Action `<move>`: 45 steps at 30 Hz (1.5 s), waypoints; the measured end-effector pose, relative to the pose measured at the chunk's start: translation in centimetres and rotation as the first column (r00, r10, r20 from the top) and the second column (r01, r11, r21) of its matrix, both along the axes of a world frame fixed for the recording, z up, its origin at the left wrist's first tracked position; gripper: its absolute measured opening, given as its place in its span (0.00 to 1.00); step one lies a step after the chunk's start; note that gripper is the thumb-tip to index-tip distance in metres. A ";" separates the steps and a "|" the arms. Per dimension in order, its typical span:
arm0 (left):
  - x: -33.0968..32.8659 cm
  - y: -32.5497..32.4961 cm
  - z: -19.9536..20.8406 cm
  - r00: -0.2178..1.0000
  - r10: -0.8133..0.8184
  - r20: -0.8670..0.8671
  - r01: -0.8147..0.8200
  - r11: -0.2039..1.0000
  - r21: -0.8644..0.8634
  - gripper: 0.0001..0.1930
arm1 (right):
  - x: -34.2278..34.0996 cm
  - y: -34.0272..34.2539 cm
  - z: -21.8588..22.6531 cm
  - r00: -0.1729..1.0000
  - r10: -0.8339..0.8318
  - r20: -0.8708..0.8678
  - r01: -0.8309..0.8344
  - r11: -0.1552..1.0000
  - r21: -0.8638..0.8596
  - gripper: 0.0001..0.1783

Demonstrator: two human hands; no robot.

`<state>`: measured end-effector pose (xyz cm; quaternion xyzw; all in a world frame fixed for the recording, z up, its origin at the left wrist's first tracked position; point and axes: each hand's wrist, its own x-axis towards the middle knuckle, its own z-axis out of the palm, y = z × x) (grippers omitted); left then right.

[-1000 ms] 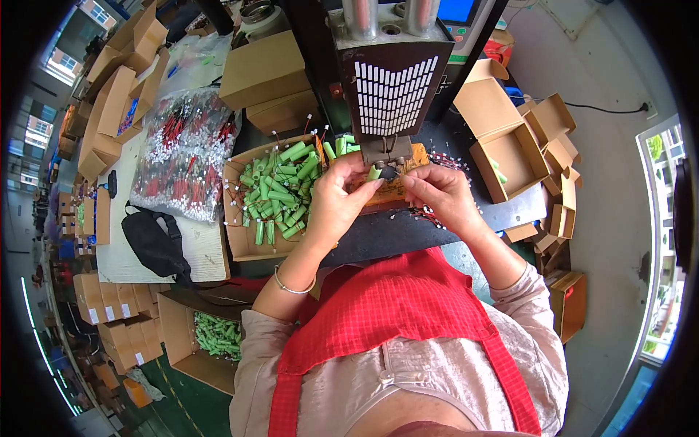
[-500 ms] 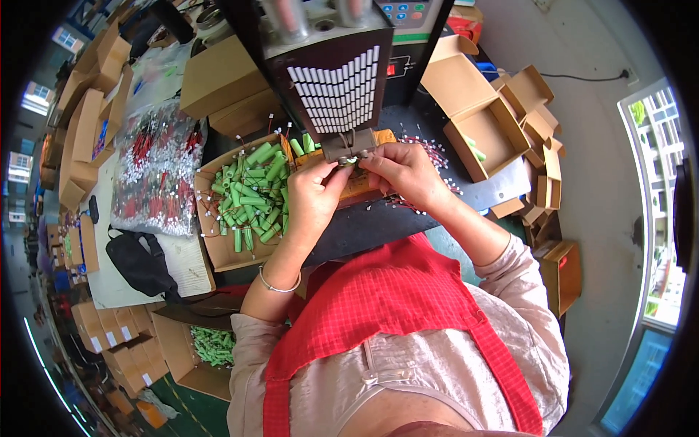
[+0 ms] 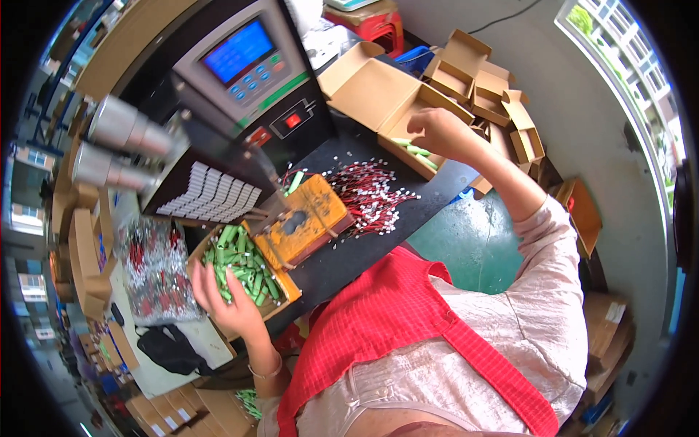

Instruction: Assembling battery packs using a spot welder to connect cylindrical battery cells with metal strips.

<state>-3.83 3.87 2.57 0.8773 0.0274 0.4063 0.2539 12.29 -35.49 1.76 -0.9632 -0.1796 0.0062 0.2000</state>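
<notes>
The left hand [image 3: 231,302] lay in the box of green cells [image 3: 244,266], fingers curled loosely over them; whether it gripped one could not be told. The right hand [image 3: 435,131], arm stretched out, hung over an open carton [image 3: 378,91], fingers closed at the green cells [image 3: 416,151] lying just below it. More cartons [image 3: 502,95] were piled beyond that hand. Between the hands sat an orange jig [image 3: 309,222] and red wires [image 3: 368,197].

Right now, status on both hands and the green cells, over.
Left hand down in the box of green cells, grip unclear. Right hand out over open carton, at a few green cells inside. Wire pile lies between, not blocking.
</notes>
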 end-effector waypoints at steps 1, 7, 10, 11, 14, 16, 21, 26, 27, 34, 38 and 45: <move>-1.0 -0.4 0.0 0.998 -0.046 0.048 0.039 0.988 0.148 0.11 | 0.2 -0.6 -0.8 0.997 -0.005 -0.073 -0.001 0.996 -0.093 0.13; 0.3 -8.9 -0.4 0.737 -0.666 -0.119 0.649 0.745 -0.153 0.09 | 1.3 -1.7 -4.2 0.970 -0.050 -0.238 -0.003 0.976 -0.217 0.09; 2.2 -11.5 -1.2 0.564 -0.802 -0.197 0.741 0.597 -0.308 0.10 | 1.6 -2.2 -2.2 0.959 -0.028 -0.283 -0.015 0.989 -0.150 0.10; 2.8 -12.3 -1.4 0.534 -0.818 -0.213 0.748 0.575 -0.333 0.10 | 1.4 -2.1 -1.7 0.941 0.016 -0.337 -0.088 0.976 -0.200 0.11; 3.8 -14.7 -2.3 0.441 -0.866 -0.236 0.734 0.499 -0.460 0.09 | 1.2 -0.6 -1.7 0.887 0.009 -0.462 -0.204 0.905 -0.374 0.17; 4.6 -16.0 -2.8 0.379 -0.896 -0.231 0.729 0.443 -0.521 0.09 | 1.6 -0.4 -1.8 0.876 0.046 -0.481 -0.255 0.890 -0.379 0.19; 6.4 -19.1 -4.3 0.242 -0.949 -0.203 0.526 0.304 -0.794 0.07 | 2.0 -1.7 -2.5 0.895 0.068 -0.441 -0.245 0.901 -0.357 0.17; 7.7 -20.4 -5.7 0.193 -0.965 -0.177 0.156 0.209 -0.965 0.06 | 1.9 -2.0 -3.4 0.933 0.079 -0.352 -0.147 0.974 -0.170 0.13; 7.9 -20.6 -5.8 0.197 -0.969 -0.151 0.021 0.158 -0.987 0.07 | 2.0 -2.7 -3.5 0.927 0.153 -0.342 -0.172 0.985 -0.025 0.12; 9.6 -21.0 -6.0 0.170 -0.964 0.205 -0.399 -0.257 -0.880 0.19 | 0.3 -3.5 -0.7 0.874 0.407 -0.265 -0.228 0.825 0.517 0.12; 10.0 -20.8 -6.1 0.148 -0.913 0.381 -0.604 -0.388 -0.696 0.27 | -2.2 -1.7 0.9 0.845 0.534 -0.011 -0.472 0.756 0.454 0.12; 8.4 -20.6 -5.6 0.204 -0.912 0.357 -0.388 -0.410 -0.826 0.27 | -5.0 0.3 0.9 0.917 0.389 -0.089 -0.307 0.829 0.468 0.15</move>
